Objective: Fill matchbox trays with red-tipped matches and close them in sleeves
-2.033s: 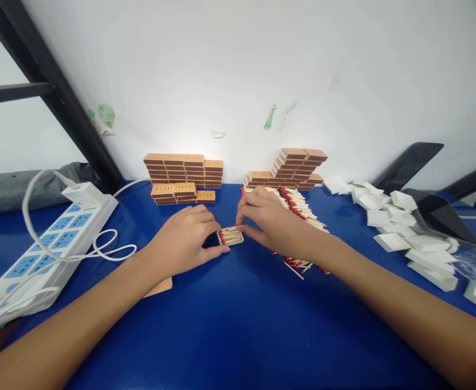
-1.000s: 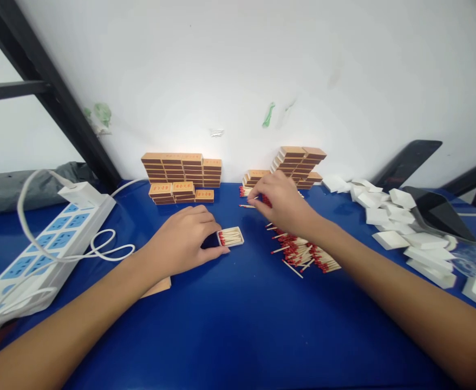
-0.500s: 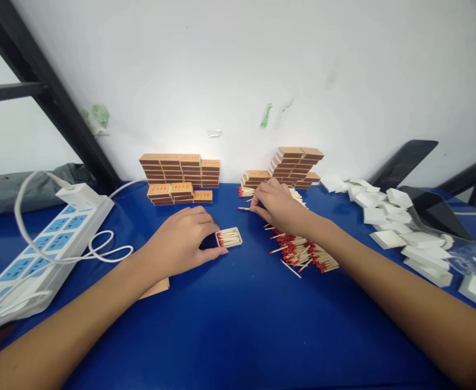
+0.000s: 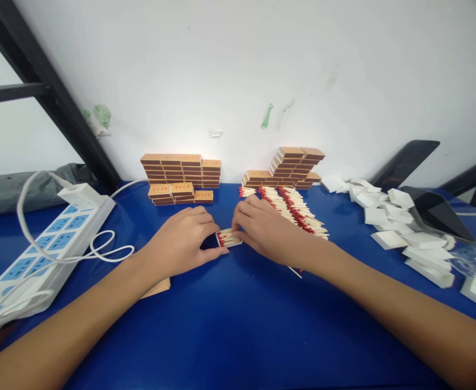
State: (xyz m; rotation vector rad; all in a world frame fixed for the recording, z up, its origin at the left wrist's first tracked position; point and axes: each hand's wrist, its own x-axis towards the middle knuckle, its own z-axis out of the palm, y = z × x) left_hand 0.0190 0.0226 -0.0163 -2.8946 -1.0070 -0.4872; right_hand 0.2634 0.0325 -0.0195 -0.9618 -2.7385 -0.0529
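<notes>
My left hand (image 4: 187, 233) grips the left end of a white matchbox tray (image 4: 235, 245) between thumb and fingers. Matches (image 4: 225, 238) with red heads pointing left lie side by side in it. At the tray's right end, my right hand (image 4: 264, 226) has its thumb and fingertips pinched on a match, mostly hidden by the fingers. To the right, a big pile of loose matches (image 4: 298, 208) spreads on the blue table (image 4: 221, 330), partly behind my right hand. An orange-tan matchbox piece (image 4: 157, 288) lies partly under my left forearm.
Stacked matchboxes (image 4: 181, 170) stand by the wall at left, with another stack (image 4: 292, 168) at right. Several white trays (image 4: 390, 216) are heaped far right beside a dark phone-like slab (image 4: 436, 211). A power strip (image 4: 46, 254) with a looping white cable lies left.
My right hand has moved left and toward me, from the match pile to the tray's right end, carrying a match. My left hand has stayed on the tray.
</notes>
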